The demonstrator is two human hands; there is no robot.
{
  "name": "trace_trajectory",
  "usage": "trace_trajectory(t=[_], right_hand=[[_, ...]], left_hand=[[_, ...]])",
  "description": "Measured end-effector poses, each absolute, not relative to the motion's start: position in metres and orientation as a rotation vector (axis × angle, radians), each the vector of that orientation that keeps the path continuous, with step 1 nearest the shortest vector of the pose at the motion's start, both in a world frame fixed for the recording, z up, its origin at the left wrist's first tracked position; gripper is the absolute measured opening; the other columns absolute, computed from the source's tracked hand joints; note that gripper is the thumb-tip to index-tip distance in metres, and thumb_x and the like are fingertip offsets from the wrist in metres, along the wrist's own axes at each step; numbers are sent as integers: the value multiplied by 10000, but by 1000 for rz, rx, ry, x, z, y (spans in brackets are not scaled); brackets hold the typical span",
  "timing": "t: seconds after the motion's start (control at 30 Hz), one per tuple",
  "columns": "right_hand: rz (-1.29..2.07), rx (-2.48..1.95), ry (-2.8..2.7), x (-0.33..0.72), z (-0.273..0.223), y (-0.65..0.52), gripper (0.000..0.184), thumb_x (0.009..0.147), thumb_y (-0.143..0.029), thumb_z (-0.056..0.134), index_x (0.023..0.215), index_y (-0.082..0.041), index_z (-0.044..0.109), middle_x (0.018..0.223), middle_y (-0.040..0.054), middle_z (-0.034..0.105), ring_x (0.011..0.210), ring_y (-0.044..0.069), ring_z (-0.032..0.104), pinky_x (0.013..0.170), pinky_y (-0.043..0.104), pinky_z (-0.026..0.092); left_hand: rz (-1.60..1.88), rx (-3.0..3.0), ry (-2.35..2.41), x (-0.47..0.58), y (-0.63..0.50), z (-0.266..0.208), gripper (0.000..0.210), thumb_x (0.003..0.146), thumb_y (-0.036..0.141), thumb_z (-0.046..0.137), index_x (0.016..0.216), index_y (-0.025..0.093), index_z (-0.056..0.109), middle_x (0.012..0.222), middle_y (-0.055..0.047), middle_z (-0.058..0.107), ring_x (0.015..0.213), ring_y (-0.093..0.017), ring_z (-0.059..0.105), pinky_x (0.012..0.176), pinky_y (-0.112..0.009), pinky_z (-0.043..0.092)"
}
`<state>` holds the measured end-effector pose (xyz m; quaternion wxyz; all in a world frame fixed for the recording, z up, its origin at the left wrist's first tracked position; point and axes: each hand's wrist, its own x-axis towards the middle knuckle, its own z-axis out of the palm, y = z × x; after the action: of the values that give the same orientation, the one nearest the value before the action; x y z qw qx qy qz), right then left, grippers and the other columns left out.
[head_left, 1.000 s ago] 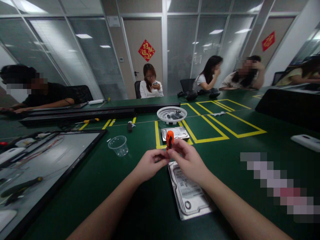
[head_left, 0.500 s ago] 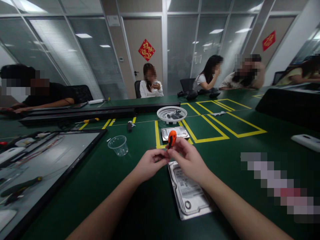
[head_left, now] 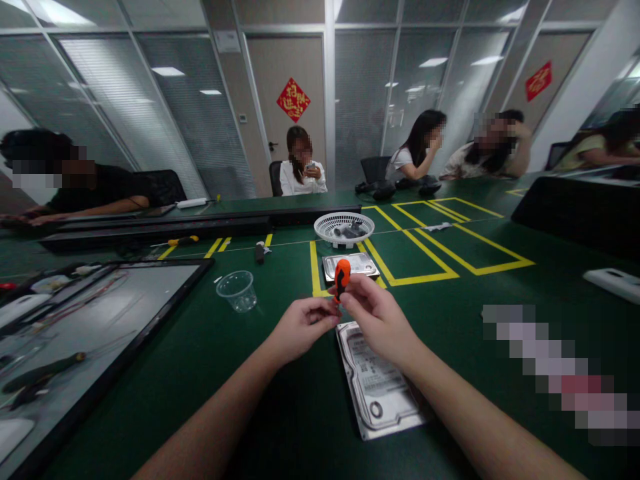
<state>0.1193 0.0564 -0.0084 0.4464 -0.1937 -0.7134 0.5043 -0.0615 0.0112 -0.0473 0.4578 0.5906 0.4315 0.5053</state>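
Observation:
My right hand grips a small screwdriver with an orange and black handle, which stands nearly upright with its lower end downward. At that lower end, the thumb and fingers of my left hand are pinched together; what they hold is hidden. Below my right hand a silver hard drive lies label side up on the green table, its right part covered by my hand and forearm. A second hard drive lies just beyond the screwdriver handle.
A clear plastic cup stands left of my hands. Behind the far drive is a white basket with dark parts inside. A black-framed panel bearing tools lies at left. Yellow tape marks the table; several people sit around it.
The screwdriver handle has shifted slightly left and up, and my right fingers have moved a little on it. My left hand stays almost in place.

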Motion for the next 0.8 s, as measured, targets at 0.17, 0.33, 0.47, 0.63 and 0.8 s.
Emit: trace_trajectory(t=[0.17, 0.33, 0.47, 0.63, 0.8], right_hand=[[1208, -486, -1816, 119, -8, 58, 126, 990, -242, 569, 1075, -205, 654, 1047, 77, 709, 1000, 232, 674, 912, 384, 512], [1186, -499, -1802, 120, -8, 56, 92, 960, -222, 627, 1052, -213, 624, 963, 44, 682, 887, 208, 652, 840, 361, 514], [1229, -487, -1764, 119, -6, 54, 114, 945, -230, 672, 1035, -217, 604, 945, 33, 661, 873, 199, 646, 855, 368, 514], [1296, -463, -1730, 117, -6, 53, 175, 911, -215, 715, 1038, -220, 595, 947, 33, 664, 925, 212, 666, 868, 378, 519], [1286, -512, -1739, 117, -8, 54, 105, 933, -258, 674, 1011, -216, 616, 908, 32, 675, 849, 204, 678, 775, 356, 538]], left_hand=[[1246, 1446, 1063, -61, 11, -47, 148, 844, 241, 760, 905, 121, 698, 958, -64, 698, 930, -174, 668, 909, -313, 530], [1304, 1427, 1150, -60, 9, -35, 207, 855, 298, 742, 956, 121, 707, 958, -74, 722, 907, -182, 673, 872, -303, 526], [1523, 1459, 1417, -66, 10, -27, 224, 887, 357, 688, 847, 136, 677, 799, -24, 668, 747, -145, 607, 701, -243, 479], [1623, 1439, 1584, -71, 10, -26, 203, 887, 342, 663, 820, 150, 650, 757, -8, 630, 715, -144, 580, 652, -233, 454], [1584, 1558, 1554, -68, 10, -31, 207, 920, 353, 643, 869, 152, 650, 793, -14, 627, 715, -140, 570, 649, -241, 438]])
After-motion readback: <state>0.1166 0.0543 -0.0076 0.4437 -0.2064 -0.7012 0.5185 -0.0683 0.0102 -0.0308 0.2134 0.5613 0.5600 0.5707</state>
